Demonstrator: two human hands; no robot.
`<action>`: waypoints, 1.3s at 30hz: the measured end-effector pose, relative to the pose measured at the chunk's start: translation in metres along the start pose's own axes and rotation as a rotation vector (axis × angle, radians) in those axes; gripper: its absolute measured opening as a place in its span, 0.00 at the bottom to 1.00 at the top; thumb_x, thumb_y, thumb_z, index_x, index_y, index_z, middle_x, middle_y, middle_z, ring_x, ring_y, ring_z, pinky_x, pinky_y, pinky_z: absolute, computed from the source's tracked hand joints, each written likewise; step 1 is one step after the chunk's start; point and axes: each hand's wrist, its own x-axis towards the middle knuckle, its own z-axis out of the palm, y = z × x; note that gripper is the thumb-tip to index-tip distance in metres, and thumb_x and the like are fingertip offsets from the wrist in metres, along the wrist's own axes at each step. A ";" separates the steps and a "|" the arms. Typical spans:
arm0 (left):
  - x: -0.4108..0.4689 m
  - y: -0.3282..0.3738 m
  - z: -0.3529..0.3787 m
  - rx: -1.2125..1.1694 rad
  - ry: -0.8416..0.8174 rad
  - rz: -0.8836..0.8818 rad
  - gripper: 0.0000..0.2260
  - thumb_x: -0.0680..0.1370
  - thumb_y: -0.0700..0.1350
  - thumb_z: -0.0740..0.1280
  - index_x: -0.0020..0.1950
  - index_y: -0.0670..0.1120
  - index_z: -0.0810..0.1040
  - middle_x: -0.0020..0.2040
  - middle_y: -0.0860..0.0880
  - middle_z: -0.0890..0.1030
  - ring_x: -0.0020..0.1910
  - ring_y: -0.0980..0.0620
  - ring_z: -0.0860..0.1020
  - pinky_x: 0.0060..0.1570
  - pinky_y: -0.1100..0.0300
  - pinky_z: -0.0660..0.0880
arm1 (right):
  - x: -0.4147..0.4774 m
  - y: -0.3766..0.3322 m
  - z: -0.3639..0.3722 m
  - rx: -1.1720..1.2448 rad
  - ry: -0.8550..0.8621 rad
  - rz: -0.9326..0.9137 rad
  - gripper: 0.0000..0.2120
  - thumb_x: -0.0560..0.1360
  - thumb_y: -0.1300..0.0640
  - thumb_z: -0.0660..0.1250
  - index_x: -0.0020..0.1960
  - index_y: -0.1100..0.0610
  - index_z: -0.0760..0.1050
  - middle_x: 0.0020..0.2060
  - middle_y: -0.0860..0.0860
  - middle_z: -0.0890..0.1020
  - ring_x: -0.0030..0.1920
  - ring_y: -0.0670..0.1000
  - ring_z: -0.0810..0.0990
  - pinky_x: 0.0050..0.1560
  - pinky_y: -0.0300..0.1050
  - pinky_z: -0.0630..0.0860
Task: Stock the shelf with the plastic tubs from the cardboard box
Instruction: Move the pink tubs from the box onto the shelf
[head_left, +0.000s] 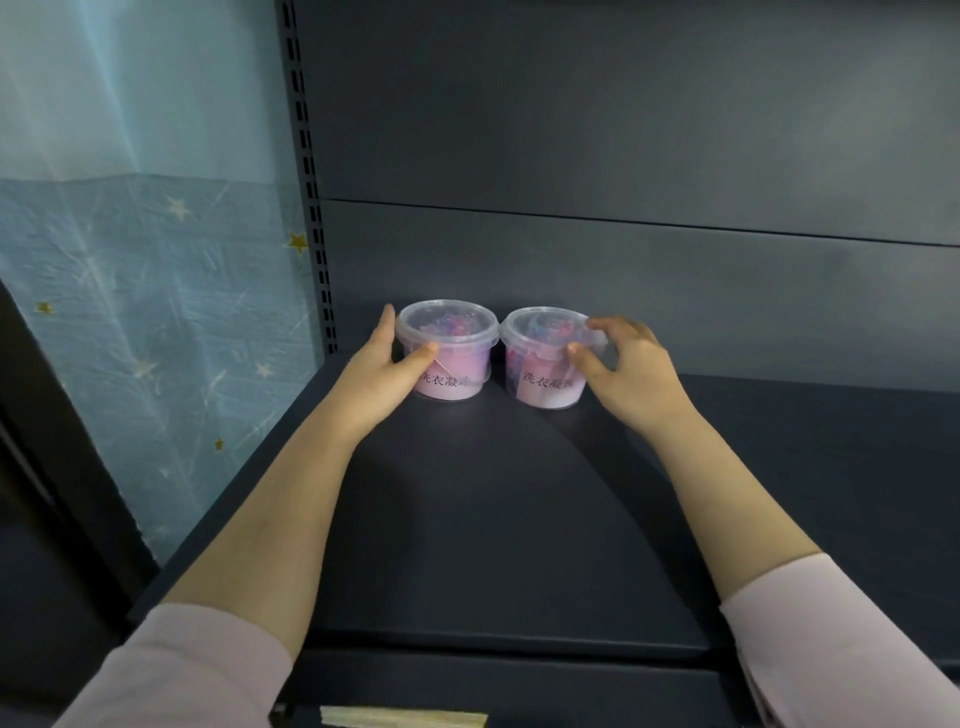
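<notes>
Left hand (376, 371) grips the left tub (452, 358) from its left side, thumb across the front; right hand (631, 371) grips the right tub (543, 364) from its right. Both stand upright, side by side, far back on the shelf (493, 519).

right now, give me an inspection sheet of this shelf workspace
surface: dark shelf board, tubs standing near its back left.
job's things: left tub and right tub, upright, lidded, side by side, labels facing out.
clutter: tan strip at the bottom edge, possibly cardboard.
grippers: left hand grips the left tub; right hand grips the right tub's rim.
cables: nothing seen.
surroundings: slotted upright, dark back panel, blue starred curtain on the left.
</notes>
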 end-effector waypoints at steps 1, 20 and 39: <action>-0.005 0.007 -0.001 0.123 0.057 0.045 0.34 0.78 0.56 0.65 0.79 0.53 0.51 0.78 0.52 0.57 0.76 0.52 0.56 0.74 0.53 0.53 | -0.004 -0.002 -0.007 -0.010 0.017 -0.009 0.18 0.78 0.49 0.65 0.66 0.55 0.74 0.66 0.52 0.74 0.57 0.50 0.75 0.54 0.34 0.64; -0.271 0.214 0.318 -0.004 -0.210 0.615 0.16 0.79 0.52 0.62 0.67 0.56 0.73 0.66 0.63 0.72 0.68 0.62 0.67 0.61 0.72 0.63 | -0.333 0.173 -0.330 -0.034 0.457 0.192 0.11 0.79 0.50 0.63 0.60 0.47 0.78 0.52 0.38 0.79 0.51 0.34 0.76 0.50 0.25 0.67; -0.471 0.225 0.720 -0.008 -1.023 0.379 0.14 0.78 0.47 0.65 0.64 0.53 0.76 0.61 0.59 0.73 0.60 0.61 0.71 0.52 0.79 0.63 | -0.648 0.449 -0.461 0.100 0.742 0.969 0.10 0.80 0.56 0.64 0.59 0.52 0.78 0.52 0.48 0.83 0.52 0.48 0.82 0.49 0.41 0.78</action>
